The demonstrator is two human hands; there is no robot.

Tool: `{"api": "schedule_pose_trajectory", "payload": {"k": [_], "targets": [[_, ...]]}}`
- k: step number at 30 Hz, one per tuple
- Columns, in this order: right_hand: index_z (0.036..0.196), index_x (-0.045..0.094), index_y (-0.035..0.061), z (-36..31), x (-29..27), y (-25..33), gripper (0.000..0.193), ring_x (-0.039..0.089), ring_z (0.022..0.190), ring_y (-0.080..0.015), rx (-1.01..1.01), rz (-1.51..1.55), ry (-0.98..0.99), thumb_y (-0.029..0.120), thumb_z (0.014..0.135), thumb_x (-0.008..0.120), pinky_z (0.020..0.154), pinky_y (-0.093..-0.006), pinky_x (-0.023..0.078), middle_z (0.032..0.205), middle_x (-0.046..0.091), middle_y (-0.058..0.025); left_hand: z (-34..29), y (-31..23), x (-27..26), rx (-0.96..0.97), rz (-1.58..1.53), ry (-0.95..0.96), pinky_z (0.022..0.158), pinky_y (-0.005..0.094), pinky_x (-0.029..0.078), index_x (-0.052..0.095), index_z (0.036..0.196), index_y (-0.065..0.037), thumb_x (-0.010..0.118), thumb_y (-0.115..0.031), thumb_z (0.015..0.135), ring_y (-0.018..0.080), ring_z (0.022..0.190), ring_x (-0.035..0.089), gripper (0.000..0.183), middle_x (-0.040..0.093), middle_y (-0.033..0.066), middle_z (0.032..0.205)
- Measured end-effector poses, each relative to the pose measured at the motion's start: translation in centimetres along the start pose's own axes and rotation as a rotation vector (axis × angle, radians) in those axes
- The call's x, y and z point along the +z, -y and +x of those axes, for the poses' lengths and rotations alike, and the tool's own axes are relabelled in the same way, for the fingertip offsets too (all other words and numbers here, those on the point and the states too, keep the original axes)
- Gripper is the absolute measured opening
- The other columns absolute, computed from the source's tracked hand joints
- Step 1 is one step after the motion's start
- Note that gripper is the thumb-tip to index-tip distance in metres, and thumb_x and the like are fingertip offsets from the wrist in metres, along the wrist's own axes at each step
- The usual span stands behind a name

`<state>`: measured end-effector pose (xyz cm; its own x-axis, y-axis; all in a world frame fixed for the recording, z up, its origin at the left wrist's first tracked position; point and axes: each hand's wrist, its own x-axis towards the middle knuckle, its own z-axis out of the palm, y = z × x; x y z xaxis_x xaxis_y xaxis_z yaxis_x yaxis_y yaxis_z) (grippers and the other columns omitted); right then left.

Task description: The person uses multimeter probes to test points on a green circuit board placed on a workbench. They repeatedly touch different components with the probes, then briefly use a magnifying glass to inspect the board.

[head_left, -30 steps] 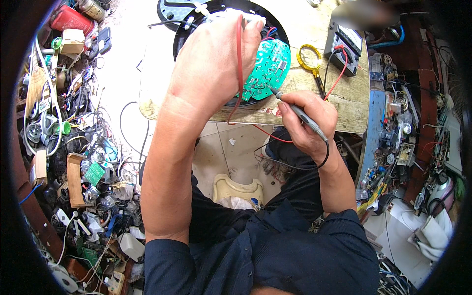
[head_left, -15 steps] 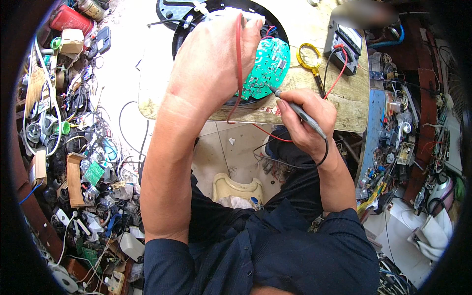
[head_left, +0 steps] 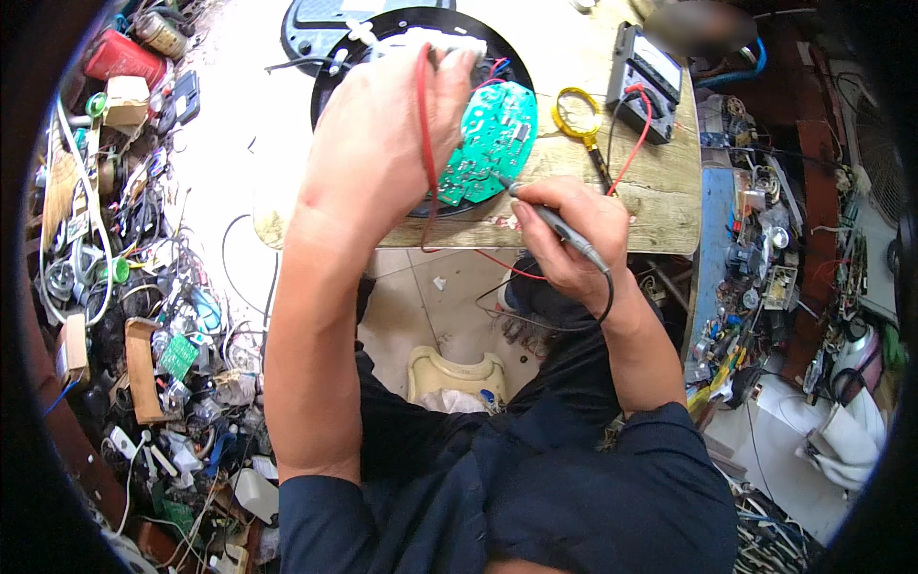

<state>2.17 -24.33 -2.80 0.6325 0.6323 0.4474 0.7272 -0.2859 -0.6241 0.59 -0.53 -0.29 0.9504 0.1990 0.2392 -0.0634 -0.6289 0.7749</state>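
Observation:
A round green circuit board point(head_left: 497, 134) lies in a black round housing point(head_left: 516, 57) on the table. My right hand point(head_left: 579, 230) pinches a dark grey test probe point(head_left: 564, 230), its tip at the board's lower part. My left hand point(head_left: 382, 134) is curled over the left side of the board and housing. A red test lead point(head_left: 426, 124) comes out by its thumb and hangs over the hand; the probe end and most fingertips are hidden. A white part point(head_left: 430, 40) sits beyond the left hand in the housing.
Right of the board lie a yellow-rimmed magnifying glass point(head_left: 578, 115) and an analog multimeter point(head_left: 645, 86) with red and black leads. A grey-blue cover point(head_left: 335, 11) is behind the housing. Piled electronic scraps point(head_left: 182, 354) fill the left side. A cream stool point(head_left: 449, 373) stands below the table.
The whole view has shifted slightly, so the table and hands appear farther left. Both hands keep about the same place over the board, and the dark grey probe's tip stays at its lower part.

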Motion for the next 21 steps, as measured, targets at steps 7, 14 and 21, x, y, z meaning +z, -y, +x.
{"api": "schedule_pose_trajectory", "payload": {"k": [7, 14, 21], "targets": [[0.103, 0.072, 0.0007, -0.02, -0.32, -0.30, 0.021, 0.076, 0.078, -0.0318, -0.026, -0.014, 0.009, -0.004, 0.085, 0.080, 0.069, -0.0390, 0.059, 0.090, 0.076, -0.0159, 0.10, -0.68, -0.09, -0.076, -0.057, 0.018, 0.061, 0.0493, 0.054, 0.069, 0.093, 0.000, 0.058, -0.029, 0.112, 0.0450, 0.071, 0.070, 0.037, 0.068, 0.0242, 0.076], [0.104, 0.073, 0.0008, -0.15, -0.30, -0.11, 0.021, 0.075, 0.078, -0.0318, 0.009, 0.006, 0.019, -0.004, 0.085, 0.080, 0.069, -0.0389, 0.059, 0.090, 0.076, -0.0160, 0.08, -0.19, 0.18, -0.037, -0.071, 0.003, 0.060, 0.0492, 0.054, 0.067, 0.090, 0.000, 0.058, -0.029, 0.112, 0.0444, 0.070, 0.070, 0.038, 0.068, 0.0242, 0.074], [0.103, 0.073, 0.0006, 0.00, -0.27, 0.11, 0.020, 0.075, 0.078, -0.0305, 0.008, -0.021, 0.031, -0.004, 0.085, 0.080, 0.068, -0.0388, 0.059, 0.090, 0.076, -0.0156, 0.05, 0.00, 0.11, -0.017, -0.004, 0.005, 0.054, 0.0342, 0.051, 0.067, 0.095, 0.003, 0.055, -0.034, 0.115, 0.0184, 0.055, 0.065, 0.043, 0.061, 0.0086, 0.063]]}}
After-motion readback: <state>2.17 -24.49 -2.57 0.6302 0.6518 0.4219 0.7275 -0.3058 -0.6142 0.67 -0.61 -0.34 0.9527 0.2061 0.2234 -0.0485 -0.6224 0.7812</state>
